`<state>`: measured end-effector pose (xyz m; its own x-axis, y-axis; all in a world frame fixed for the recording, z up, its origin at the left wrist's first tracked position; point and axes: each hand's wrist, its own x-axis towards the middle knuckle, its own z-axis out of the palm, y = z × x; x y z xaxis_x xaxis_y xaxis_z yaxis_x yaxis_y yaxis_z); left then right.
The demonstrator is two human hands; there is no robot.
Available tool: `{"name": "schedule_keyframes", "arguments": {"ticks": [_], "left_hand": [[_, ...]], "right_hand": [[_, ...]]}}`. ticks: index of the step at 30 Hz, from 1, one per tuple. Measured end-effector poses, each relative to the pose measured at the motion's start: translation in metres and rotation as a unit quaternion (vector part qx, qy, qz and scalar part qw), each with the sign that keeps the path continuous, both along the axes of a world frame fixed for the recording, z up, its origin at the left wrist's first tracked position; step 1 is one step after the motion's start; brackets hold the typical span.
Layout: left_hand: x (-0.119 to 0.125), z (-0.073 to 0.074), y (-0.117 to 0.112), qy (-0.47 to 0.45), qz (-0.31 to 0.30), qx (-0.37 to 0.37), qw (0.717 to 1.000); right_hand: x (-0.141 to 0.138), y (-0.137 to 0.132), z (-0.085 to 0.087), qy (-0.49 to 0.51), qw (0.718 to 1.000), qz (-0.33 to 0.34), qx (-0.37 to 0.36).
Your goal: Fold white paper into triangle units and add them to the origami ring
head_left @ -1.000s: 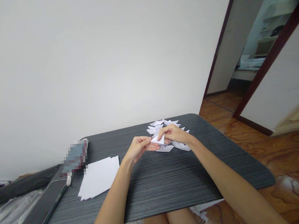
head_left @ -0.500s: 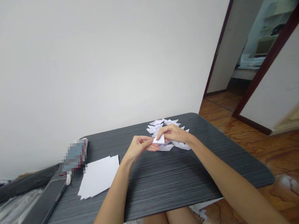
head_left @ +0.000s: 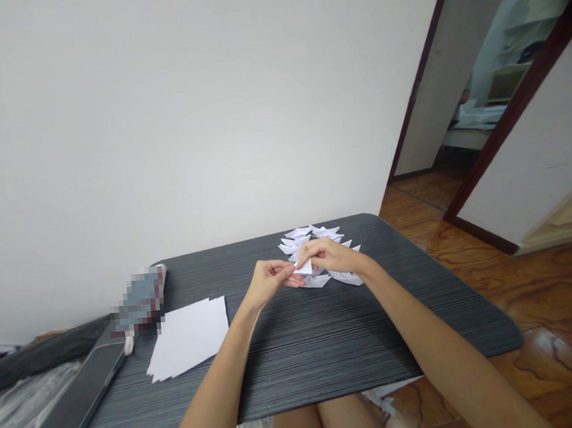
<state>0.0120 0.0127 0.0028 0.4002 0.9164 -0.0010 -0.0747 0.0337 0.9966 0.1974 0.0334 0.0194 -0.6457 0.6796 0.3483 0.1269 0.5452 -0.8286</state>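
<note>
Between my two hands is a small folded piece of white paper (head_left: 304, 268), held above the table. My left hand (head_left: 269, 280) pinches its left side between thumb and fingers. My right hand (head_left: 328, 255) grips it from the right, fingers bent over its upper edge. Just behind and below my hands lie several folded white paper boats (head_left: 299, 233), partly covered by the right hand. To the left, a stack of flat white paper sheets (head_left: 191, 336) rests on the table.
The dark wood-grain table (head_left: 323, 354) stands against a white wall (head_left: 212, 115). A blurred-out object (head_left: 141, 300) lies at its left end, near a long dark box-like thing (head_left: 79, 407). Beyond the table's right side are a wooden floor (head_left: 560, 346) and an open doorway.
My fingers have shifted slightly on the folded paper, with the right fingertips a little further left. The sheets and paper boats lie as before.
</note>
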Motion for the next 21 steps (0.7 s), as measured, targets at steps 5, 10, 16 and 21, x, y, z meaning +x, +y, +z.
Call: {"name": "schedule_keyframes", "arguments": {"ticks": [5, 10, 16, 21], "left_hand": [[0.0, -0.002, 0.0, 0.037, 0.048, 0.069, 0.996], [-0.001, -0.006, -0.001, 0.113, 0.081, 0.182, 0.973], [-0.003, -0.009, -0.001, 0.179, 0.094, 0.263, 0.943], [-0.002, -0.011, 0.0, 0.172, 0.084, 0.26, 0.946]], "right_hand": [[-0.001, -0.001, 0.001, 0.022, 0.994, -0.006, -0.102], [-0.005, 0.006, -0.009, 0.031, 0.987, -0.121, -0.098], [-0.003, 0.013, -0.015, 0.052, 0.985, -0.125, -0.105], [-0.002, 0.013, -0.014, 0.059, 0.984, -0.125, -0.109]]}}
